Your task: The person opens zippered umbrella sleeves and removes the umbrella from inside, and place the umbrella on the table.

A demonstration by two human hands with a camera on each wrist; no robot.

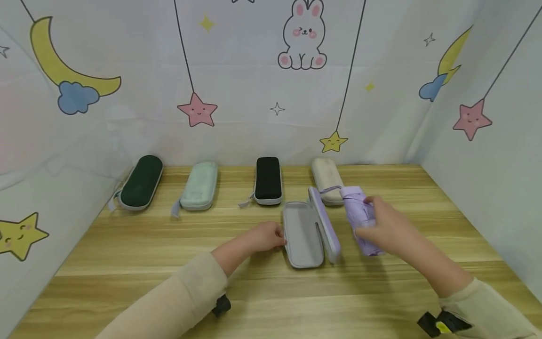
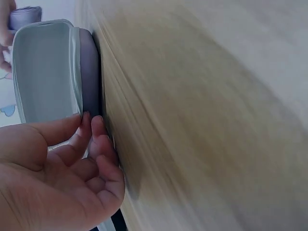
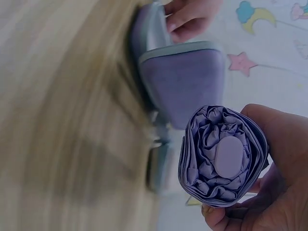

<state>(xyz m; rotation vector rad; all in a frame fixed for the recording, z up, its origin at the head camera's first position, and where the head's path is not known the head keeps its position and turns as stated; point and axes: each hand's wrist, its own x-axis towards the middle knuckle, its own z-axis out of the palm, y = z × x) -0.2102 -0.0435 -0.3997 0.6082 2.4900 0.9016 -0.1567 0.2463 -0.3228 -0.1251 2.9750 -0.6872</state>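
A purple hard-shell case [image 1: 304, 238] lies open on the table, its grey lining facing up. Its purple lid [image 1: 325, 226] stands nearly upright on the right side. At the left rim, my left hand [image 1: 264, 237] pinches the case's edge between thumb and fingertips, as the left wrist view also shows. To the right of the lid, my right hand [image 1: 394, 228] grips a folded lilac umbrella [image 1: 357, 212] around its middle, tilted above the table. In the right wrist view, the umbrella's rolled end [image 3: 226, 159] faces the camera, with pleated fabric around a pale oval handle end.
Along the back wall stand a dark green case [image 1: 143, 181], a mint case [image 1: 201, 185], a black case [image 1: 268, 180] and a cream case [image 1: 327, 176], all closed. The cream one is just behind the purple lid. A printed cloth [image 1: 245, 70] hangs behind the wooden table [image 1: 169, 263].
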